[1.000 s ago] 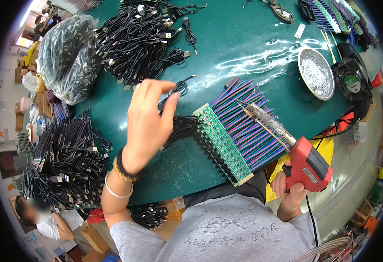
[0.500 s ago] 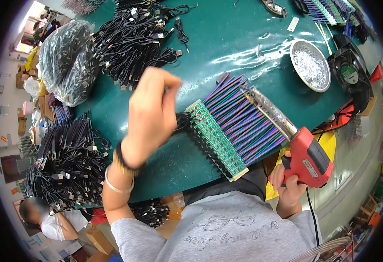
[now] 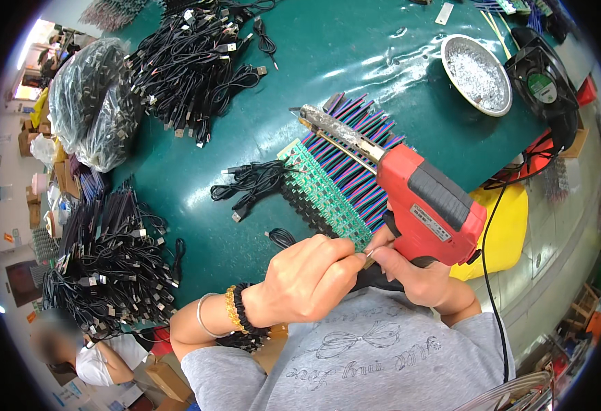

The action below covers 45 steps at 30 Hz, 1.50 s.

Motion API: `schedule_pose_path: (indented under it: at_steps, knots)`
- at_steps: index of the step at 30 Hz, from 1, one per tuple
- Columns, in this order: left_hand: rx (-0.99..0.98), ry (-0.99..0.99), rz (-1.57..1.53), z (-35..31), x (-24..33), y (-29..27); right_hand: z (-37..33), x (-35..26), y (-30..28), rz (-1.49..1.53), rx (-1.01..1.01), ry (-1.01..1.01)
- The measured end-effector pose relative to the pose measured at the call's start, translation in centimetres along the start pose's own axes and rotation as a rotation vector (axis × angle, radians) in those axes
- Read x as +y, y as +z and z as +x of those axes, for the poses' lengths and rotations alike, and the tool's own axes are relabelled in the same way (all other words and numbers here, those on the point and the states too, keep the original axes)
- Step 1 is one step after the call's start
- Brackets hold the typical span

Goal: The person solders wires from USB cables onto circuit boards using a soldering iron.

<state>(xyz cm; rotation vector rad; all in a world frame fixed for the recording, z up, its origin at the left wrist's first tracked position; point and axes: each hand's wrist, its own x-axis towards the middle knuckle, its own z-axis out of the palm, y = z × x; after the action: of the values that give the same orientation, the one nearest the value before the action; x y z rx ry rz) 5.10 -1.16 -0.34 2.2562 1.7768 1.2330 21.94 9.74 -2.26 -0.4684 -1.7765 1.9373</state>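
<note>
My right hand [image 3: 417, 277] grips a red and black soldering gun [image 3: 429, 205], its metal barrel and tip pointing left over the far end of the circuit boards. My left hand [image 3: 307, 279] is closed in a pinch close to my right fingertips, where a tiny pale end shows; what it belongs to is hidden. A panel of green circuit boards [image 3: 328, 195] lies beyond both hands, with purple, pink and black wires [image 3: 348, 147] fanning from its far right side. Bundled black USB cables [image 3: 256, 179] lie against its left corner. A small coil of black cable [image 3: 281, 238] sits just beyond my left hand.
A bowl of silvery solder bits [image 3: 475, 75] stands at the far right beside a black fan [image 3: 540, 85]. Heaped black USB cables [image 3: 184, 68] and a clear plastic bag of cables [image 3: 95, 103] lie at the left. A person [image 3: 102, 356] sits at the lower left.
My left hand has come down and to the right, meeting my right hand. The soldering gun has swung left across the wires. The bundled cables now show beside the boards.
</note>
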Motion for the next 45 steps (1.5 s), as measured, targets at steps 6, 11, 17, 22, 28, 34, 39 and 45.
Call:
schedule_pose_path:
  at_steps: [6, 11, 17, 22, 28, 34, 39, 45]
  knots:
    - [0.036, 0.008, 0.063, -0.8, 0.5, 0.0, -0.6, -0.7, -1.4, -0.243, -0.194, 0.162]
    - [-0.049, -0.048, 0.188, -0.1, -0.5, -1.5, -0.7, 0.2, -0.4, -0.590, 0.054, -0.255]
    - [-0.065, -0.302, 0.208, 1.2, -5.9, -3.5, -4.3, -0.1, -2.5, -0.570, 0.063, 0.161]
    - [-0.151, -0.315, 0.077, 1.7, -8.0, -3.7, -4.9, 1.3, -3.7, -0.188, 0.106, 0.067]
    - [-0.207, -0.325, 0.002, 1.9, -9.0, -3.5, -5.8, 1.8, -5.1, -0.055, 0.049, 0.081]
    - [-0.228, -0.334, -0.054, 1.8, -9.3, -3.5, -6.7, 1.5, -4.9, 0.069, 0.002, 0.088]
    - [-0.223, -0.336, -0.061, 2.0, -9.4, -3.5, -6.9, 0.1, -4.2, -0.172, 0.191, 0.263]
    - [-0.229, -0.326, -0.087, 1.9, -9.6, -3.6, -8.3, 1.4, -5.2, -0.391, 0.125, 0.376]
